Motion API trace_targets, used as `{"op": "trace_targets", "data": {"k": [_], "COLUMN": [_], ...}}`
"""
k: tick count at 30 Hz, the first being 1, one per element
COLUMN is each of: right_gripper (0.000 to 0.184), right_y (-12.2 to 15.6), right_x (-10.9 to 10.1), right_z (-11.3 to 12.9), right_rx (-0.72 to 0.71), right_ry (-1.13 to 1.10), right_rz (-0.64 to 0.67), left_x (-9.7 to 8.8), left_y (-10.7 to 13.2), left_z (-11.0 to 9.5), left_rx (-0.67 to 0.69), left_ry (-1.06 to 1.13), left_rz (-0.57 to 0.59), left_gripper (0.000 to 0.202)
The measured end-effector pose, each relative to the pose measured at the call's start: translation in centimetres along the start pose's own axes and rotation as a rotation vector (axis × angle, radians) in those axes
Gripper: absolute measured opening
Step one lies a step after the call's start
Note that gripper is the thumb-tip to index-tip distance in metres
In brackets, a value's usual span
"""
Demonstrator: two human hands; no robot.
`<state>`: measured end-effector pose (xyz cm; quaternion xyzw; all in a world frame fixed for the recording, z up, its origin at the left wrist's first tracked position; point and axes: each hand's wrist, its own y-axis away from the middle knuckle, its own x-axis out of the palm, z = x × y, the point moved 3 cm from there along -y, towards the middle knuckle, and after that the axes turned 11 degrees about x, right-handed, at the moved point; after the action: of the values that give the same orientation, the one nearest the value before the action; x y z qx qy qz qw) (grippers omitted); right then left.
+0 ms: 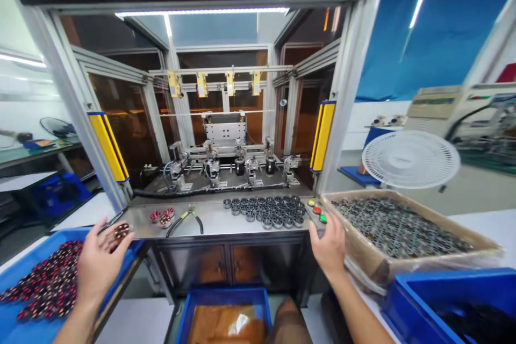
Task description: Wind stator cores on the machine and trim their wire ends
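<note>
My left hand (pixel 101 258) is above the edge of a blue bin at the left. A small round motor stator (pixel 121 230) with copper windings is in its fingers. More red-and-copper stators (pixel 52 279) fill the blue bin (pixel 74 234) below. My right hand (pixel 329 244) has its fingers stretched out at the machine's front right corner. Its fingertips are beside the green button (pixel 323 219), and whether they touch it I cannot tell. A red button (pixel 317 210) and a yellow button (pixel 311 203) sit just behind.
Cutting pliers (pixel 188 217) lie between a few stators (pixel 165 220) and rows of black ring-shaped parts (pixel 270 209). Behind is a machine with several metal fixtures (pixel 213 169), flanked by yellow bars (pixel 323 137). A parts-filled carton (pixel 363 260), a fan (pixel 411 158) and another blue bin (pixel 451 278) stand right.
</note>
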<state>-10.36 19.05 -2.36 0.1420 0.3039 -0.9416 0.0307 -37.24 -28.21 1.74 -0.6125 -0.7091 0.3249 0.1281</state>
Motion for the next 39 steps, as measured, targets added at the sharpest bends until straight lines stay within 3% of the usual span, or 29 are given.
{"op": "trace_targets", "data": {"k": [2, 6, 8, 11, 13, 17, 21, 24, 27, 29, 32, 34, 39], "right_gripper": [0.055, 0.036, 0.038, 0.038, 0.038, 0.038, 0.032, 0.028, 0.02, 0.018, 0.035, 0.036, 0.023], "right_y": [2.2, 8.5, 11.6, 14.3, 15.2, 16.4, 16.6, 16.0, 16.2, 17.0, 19.4, 21.1, 23.1], "right_x": [0.2, 0.8, 0.9, 0.4, 0.0, -0.5, -0.1, 0.4, 0.8, 0.9, 0.8, 0.3, -1.3], "right_z": [3.8, 12.6, 15.7, 18.2, 18.6, 18.7, 18.2, 16.8, 14.8, 13.7, 13.5, 14.2, 15.3], "right_rx": [-0.005, -0.001, 0.224, 0.489, 0.568, 0.591, 0.645, 0.64, 0.525, 0.59, 0.892, 1.047, 1.169], "right_ry": [-0.076, -0.258, -0.535, -0.742, -0.74, -0.684, -0.765, -0.911, -0.905, -0.881, -0.935, -0.985, -0.935], "right_rz": [0.174, 0.756, 1.179, 1.468, 1.55, 1.634, 1.71, 1.889, 2.103, 2.085, 1.949, 1.892, 1.833], "left_x": [0.2, 1.8, 2.3, 2.4, 2.1, 1.9, 2.2, 2.4, 2.4, 2.3, 2.5, 2.7, 3.2], "left_y": [3.4, 10.6, 13.2, 15.5, 16.3, 16.6, 16.3, 16.2, 16.3, 16.4, 16.4, 16.5, 16.5], "left_z": [-3.5, -11.1, -13.5, -14.6, -14.3, -13.9, -14.2, -14.2, -14.1, -14.0, -13.6, -13.4, -13.1], "left_rx": [0.06, 0.193, 0.308, 0.433, 0.458, 0.437, 0.316, 0.141, 0.067, 0.087, 0.137, 0.164, 0.134], "left_ry": [0.202, 0.463, 0.5, 0.538, 0.546, 0.581, 0.64, 0.736, 0.781, 0.761, 0.71, 0.683, 0.667], "left_rz": [0.019, 0.131, 0.157, 0.241, 0.289, 0.315, 0.317, 0.353, 0.377, 0.371, 0.35, 0.344, 0.351], "left_gripper": [0.08, 0.07, 0.075, 0.087, 0.093, 0.092, 0.087, 0.082, 0.079, 0.08, 0.084, 0.085, 0.085]}}
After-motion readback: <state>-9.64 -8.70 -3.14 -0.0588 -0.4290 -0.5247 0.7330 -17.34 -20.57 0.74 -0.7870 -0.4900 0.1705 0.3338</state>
